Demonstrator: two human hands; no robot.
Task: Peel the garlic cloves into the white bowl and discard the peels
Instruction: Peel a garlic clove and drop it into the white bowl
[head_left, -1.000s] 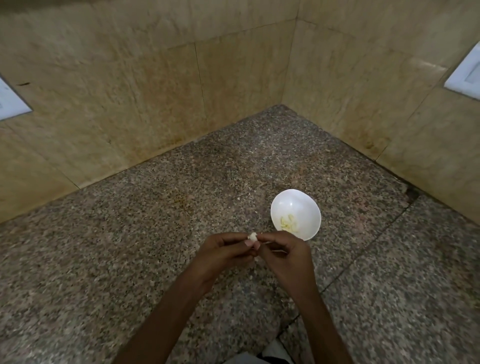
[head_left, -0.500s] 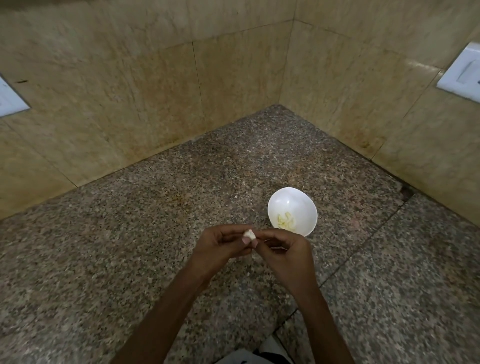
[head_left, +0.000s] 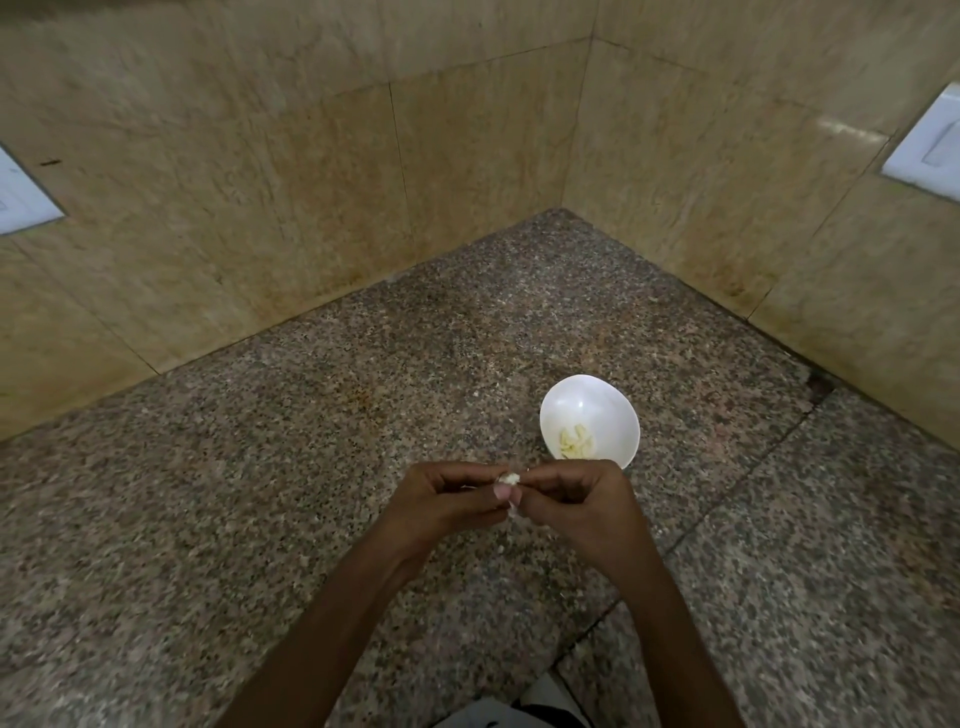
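Note:
A small white garlic clove (head_left: 510, 478) is pinched between the fingertips of both hands, above the granite counter. My left hand (head_left: 447, 501) grips it from the left with curled fingers. My right hand (head_left: 576, 499) meets it from the right, fingers curled, with a scrap of pale peel showing below the fingertips. Just beyond my right hand stands the white bowl (head_left: 597, 400), with several peeled yellowish cloves (head_left: 575, 440) lying in its bottom.
The speckled granite counter (head_left: 363, 415) runs into a corner of beige tiled walls. White switch plates sit on the left wall (head_left: 21, 197) and the right wall (head_left: 930, 145). A seam crosses the counter at the right (head_left: 737, 488).
Both hands stay together on the clove beside the bowl, working it slightly. The camera view has shifted a little; the bowl has not moved.

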